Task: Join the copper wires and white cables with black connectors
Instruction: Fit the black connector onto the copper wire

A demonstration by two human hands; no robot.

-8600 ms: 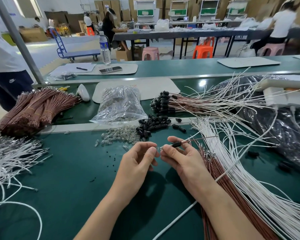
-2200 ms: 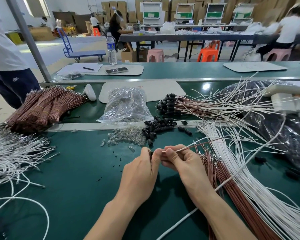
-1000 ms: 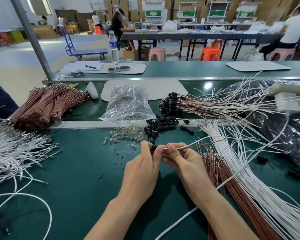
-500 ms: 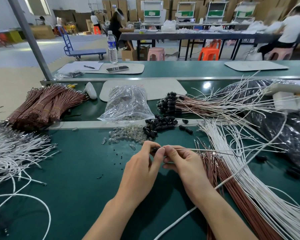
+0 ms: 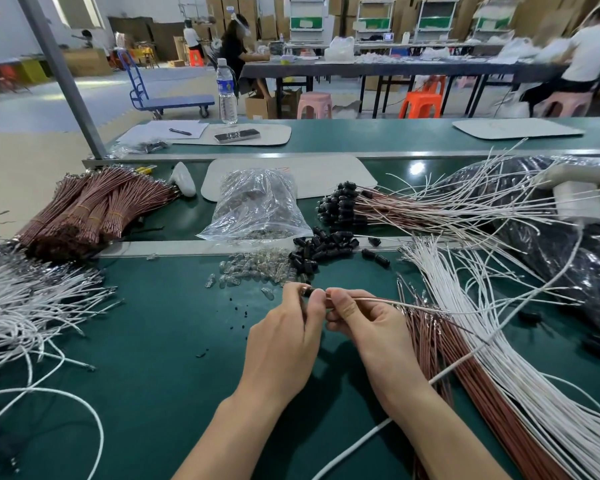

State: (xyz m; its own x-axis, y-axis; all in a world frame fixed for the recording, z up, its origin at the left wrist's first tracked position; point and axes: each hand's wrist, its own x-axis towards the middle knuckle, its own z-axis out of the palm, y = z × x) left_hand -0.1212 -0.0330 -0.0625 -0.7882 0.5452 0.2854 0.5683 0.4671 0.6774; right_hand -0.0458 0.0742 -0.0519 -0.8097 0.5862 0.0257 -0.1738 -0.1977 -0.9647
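Left hand: we see the left hand [image 5: 284, 341] over the green table [image 5: 146, 393], fingers curled, with thumb and fingertips pinching a small black connector [image 5: 308, 291].
Right hand: the right hand [image 5: 371, 330] meets the left tip to tip. Its thumb and forefinger pinch a thin copper wire [image 5: 364, 299] and a white cable [image 5: 430, 308] just beside the connector, and the other fingers are folded under.
Held pair: the two strands leave the right fingertips side by side and run off to the right above the loose stock. We cannot tell how far their ends sit inside the connector.
Spare connectors: a heap of black connectors [image 5: 321, 249] lies beyond the hands against the metal strip [image 5: 174, 247] that crosses the table, with a few strays to its right.
Clear parts: a scatter of small clear pieces [image 5: 253, 270] sits just left of that heap, in front of a clear plastic bag [image 5: 257, 206].
Joined pile: further back we find a sheaf of joined wires [image 5: 413, 213], its black-capped ends pointing left, near the bag.
Stock, right: loose copper wires [image 5: 471, 386] and loose white cables [image 5: 520, 362] fan along the table beside the right forearm.
Stock, left: tied copper bundles [image 5: 94, 209] lie far left, with tangled white cables [image 5: 25, 306] nearer us.
Far right: black plastic sheeting [image 5: 568, 265] lies behind the white cables.
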